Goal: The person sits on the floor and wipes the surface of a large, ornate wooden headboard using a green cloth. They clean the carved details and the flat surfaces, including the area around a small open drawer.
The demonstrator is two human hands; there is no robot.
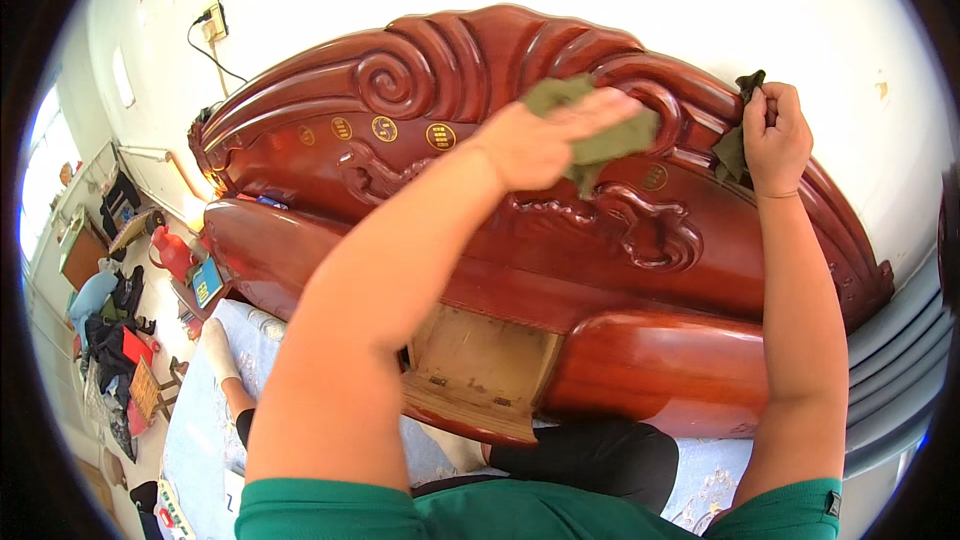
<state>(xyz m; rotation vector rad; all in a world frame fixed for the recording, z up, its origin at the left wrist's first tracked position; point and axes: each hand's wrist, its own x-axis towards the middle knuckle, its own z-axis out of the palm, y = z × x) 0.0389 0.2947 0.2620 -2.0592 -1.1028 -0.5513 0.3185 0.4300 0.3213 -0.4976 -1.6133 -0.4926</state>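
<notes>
My left hand [529, 142], blurred, presses a green cloth [611, 127] flat against the carved upper part of a glossy red-brown wooden headboard [420, 82], right of its middle. Two of its fingers are stretched out over the cloth. At the headboard's upper right edge, my right hand [778, 131] pinches a dark green cloth [731, 154] between thumb and fingers; part of it sticks up above the hand. Below, a compartment [480, 352] in the headboard's base stands open, with its curved wooden lid folded down and bare wood inside.
A patterned light-blue bedsheet [199, 405] lies under my legs. Left of the bed are a bedside table with a red jug [172, 251] and a blue box [206, 283], and a heap of clothes [112, 352]. A socket with a cord [216, 21] is on the wall; grey-blue folds [892, 367] hang at right.
</notes>
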